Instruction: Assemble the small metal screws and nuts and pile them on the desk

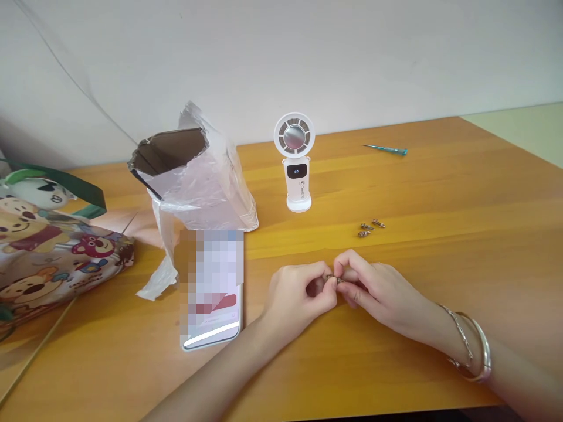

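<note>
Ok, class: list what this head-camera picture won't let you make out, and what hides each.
Small metal part: head view, mostly hidden by the fingers, too small to identify.
Phone: head view, screen covered by pixel blur.
Printed bag: head view, cut off by the left edge.

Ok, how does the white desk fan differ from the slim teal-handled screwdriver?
The white desk fan stands upright on a round base, while the slim teal-handled screwdriver lies flat. The fan is much bulkier than the thin screwdriver. The fan has a dark digital display, whereas the screwdriver has only a bare metal shaft. Both rest on the orange wooden table.
</note>
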